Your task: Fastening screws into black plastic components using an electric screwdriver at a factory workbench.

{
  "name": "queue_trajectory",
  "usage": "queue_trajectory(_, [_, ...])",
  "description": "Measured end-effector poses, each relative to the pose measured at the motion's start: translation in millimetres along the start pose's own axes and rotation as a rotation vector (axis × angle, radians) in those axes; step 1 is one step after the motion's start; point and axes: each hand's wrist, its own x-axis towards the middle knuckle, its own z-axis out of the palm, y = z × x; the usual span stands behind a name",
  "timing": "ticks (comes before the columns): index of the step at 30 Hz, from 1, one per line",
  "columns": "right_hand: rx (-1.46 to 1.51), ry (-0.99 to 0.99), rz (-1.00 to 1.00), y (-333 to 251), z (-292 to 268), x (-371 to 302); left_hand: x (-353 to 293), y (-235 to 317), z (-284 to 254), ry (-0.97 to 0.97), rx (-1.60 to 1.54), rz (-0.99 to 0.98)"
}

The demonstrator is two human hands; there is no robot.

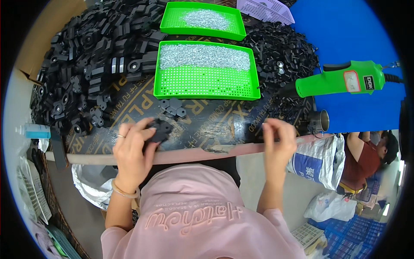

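Close to the table's front edge, my left hand (131, 151) is closed on a black plastic part (162, 131), with the thumb and fingers at its left side. To the right, my right hand (280, 144) hovers over the edge with thumb and forefinger bent toward each other; anything between the tips is too small to make out. Beyond the hands lies a green perforated tray (207, 84), its far half covered by small silvery screws (205, 56). Several black parts (173, 107) rest against its near side.
A second green tray (170, 21) of screws stands behind. Black parts (97, 56) heap up at left, smaller black pieces (284, 47) at right. A green power screwdriver (319, 85) hangs at right above a metal cup (321, 121). Another person (362, 159) sits at far right.
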Motion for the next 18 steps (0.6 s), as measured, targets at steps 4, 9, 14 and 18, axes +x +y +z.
queue_trajectory(4, [-0.34, -0.007, 0.01, 37, -8, 8, 0, -1, -10, -0.053, 0.078, -0.064])
queue_trajectory(9, [-0.347, 0.022, 0.019, 52, 1, 2, 16, -17, -23, 0.154, 0.045, -0.128])
queue_trajectory(14, [-0.398, 0.051, -0.073, 50, 7, 4, 37, -53, -46, 0.285, 0.45, -0.086])
queue_trajectory(18, [-0.27, 0.128, -0.067, 45, 9, 4, 71, -66, -48, 0.22, 0.716, -0.186])
